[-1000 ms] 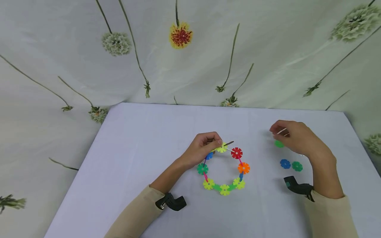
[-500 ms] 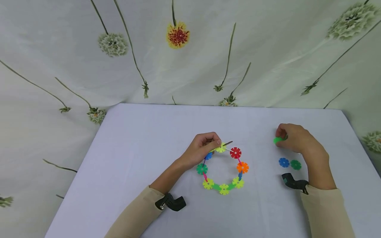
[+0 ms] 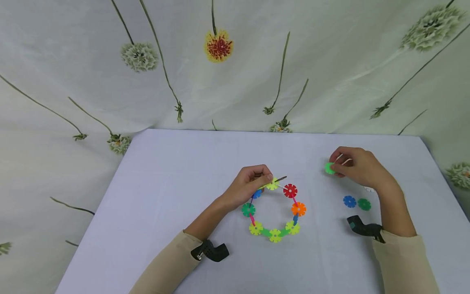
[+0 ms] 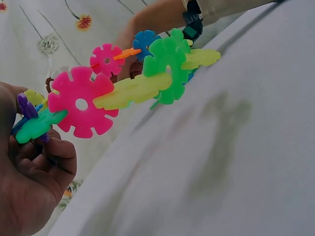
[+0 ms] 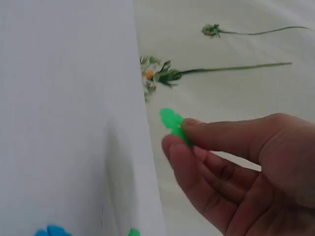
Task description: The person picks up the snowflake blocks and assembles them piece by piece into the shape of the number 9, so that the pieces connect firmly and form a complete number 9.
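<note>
A ring of interlocking snowflake discs (image 3: 275,235), in yellow, green, red, orange and other colours, is held up off the table; its shadow falls on the cloth in the left wrist view. My left hand (image 3: 249,184) pinches the ring at its upper left. Up close, pink, yellow and green discs (image 4: 81,104) slot into each other at right angles. My right hand (image 3: 361,165) pinches a single bright green snowflake disc (image 3: 329,168) between thumb and fingertips. A pale streak shows among its curled fingers; I cannot tell what it is.
A blue disc (image 3: 349,201) and a darker green disc (image 3: 364,204) lie side by side below my right hand. A white piece (image 3: 369,189) is partly hidden by that wrist. Floral cloth (image 3: 235,81) hangs behind the white table (image 3: 198,159).
My right hand has picked up the bright green disc from the table, then lifted it and moved slightly left. My left hand and the ring have hardly moved.
</note>
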The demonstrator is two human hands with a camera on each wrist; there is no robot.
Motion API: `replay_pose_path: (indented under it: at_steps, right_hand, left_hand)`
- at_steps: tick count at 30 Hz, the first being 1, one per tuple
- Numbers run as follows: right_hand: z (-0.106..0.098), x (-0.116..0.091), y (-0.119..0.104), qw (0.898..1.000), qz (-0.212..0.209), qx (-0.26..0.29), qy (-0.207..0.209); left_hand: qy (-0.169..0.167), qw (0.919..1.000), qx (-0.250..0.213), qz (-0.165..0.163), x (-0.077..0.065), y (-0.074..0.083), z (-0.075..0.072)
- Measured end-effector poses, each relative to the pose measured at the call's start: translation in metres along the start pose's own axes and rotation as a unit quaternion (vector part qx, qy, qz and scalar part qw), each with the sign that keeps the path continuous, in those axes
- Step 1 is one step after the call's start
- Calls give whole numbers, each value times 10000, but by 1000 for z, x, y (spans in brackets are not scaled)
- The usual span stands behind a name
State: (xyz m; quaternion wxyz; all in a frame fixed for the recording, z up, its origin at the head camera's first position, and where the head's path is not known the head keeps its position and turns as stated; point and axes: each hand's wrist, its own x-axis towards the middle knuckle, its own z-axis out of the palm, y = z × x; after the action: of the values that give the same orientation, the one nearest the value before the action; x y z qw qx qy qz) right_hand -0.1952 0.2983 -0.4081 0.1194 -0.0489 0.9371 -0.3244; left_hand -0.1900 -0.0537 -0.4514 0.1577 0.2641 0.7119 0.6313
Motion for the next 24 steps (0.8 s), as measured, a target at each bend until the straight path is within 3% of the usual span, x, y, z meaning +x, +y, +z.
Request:
replay_pose_path:
  at_steps: [5,12,17,24]
  right_hand:
    - [13,-2,-25,9914,-729,1041,302]
    - [30,-3,-53,9719,-1346,1929,-34]
    - [36,-3,-61,9563,-1707,2342,-401]
    - [45,-1,-63,9503,-1835,2426,-658]
  left_hand:
    - [11,10000,-38,-42,-1,2,0]
    - [15,10000,-47,-48,-1,3,0]
    - [28,10000,-61,-67,0,1,0]
    - [-13,10000,-84,-13,1,1,0]
